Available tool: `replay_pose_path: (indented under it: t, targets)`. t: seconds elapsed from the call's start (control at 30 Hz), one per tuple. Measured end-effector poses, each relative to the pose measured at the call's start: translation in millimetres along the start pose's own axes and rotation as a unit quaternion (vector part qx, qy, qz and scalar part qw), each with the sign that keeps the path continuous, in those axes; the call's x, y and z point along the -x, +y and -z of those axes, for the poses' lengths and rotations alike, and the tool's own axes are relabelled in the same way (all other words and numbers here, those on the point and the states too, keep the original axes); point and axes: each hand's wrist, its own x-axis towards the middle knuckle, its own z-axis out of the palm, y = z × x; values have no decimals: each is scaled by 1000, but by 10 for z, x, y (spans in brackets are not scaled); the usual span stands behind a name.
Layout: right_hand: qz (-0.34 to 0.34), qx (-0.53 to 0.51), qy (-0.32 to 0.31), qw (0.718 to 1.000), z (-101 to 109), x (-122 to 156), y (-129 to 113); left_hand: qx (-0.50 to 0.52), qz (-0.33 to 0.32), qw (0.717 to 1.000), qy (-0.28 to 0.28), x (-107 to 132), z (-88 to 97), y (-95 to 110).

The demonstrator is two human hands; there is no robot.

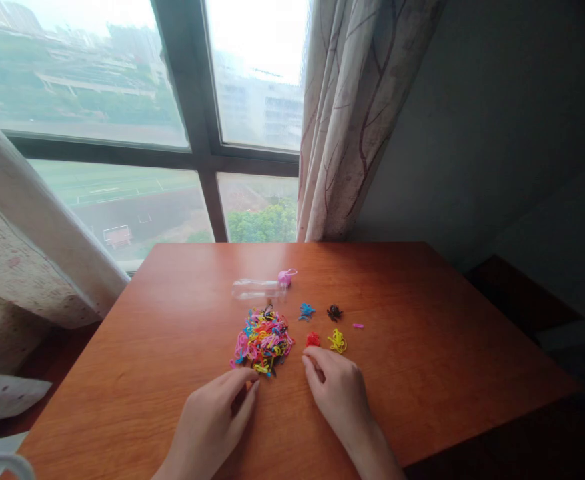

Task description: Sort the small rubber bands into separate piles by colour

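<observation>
A mixed pile of small coloured rubber bands (263, 340) lies in the middle of the wooden table (422, 347). To its right sit small sorted heaps: blue bands (305, 311), dark bands (334, 312), red bands (313, 339), yellow bands (337, 341) and one pink band (357, 326). My left hand (217, 417) rests on the table just below the pile, fingers curled with the tips at the pile's near edge. My right hand (335, 390) lies beside it, fingers curled, its tips just below the red bands. I cannot make out anything held in either hand.
A clear plastic bottle with a pink cap (262, 287) lies on its side behind the pile. A window (197, 133) and patterned curtain (352, 120) stand behind the table. Bedding (7, 280) is at the left, a dark wall at the right.
</observation>
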Motion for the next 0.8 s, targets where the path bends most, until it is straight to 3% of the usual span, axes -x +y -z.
replay_pose_path:
  t: [0.27, 0.8]
  targets:
    - [7, -15, -64, 998, -197, 150, -293, 2, -2, 1000, 7, -3, 2, -8]
    - [5, -19, -56, 998, -221, 175, -300, -38, -1, 998, 53, -45, -19, -84]
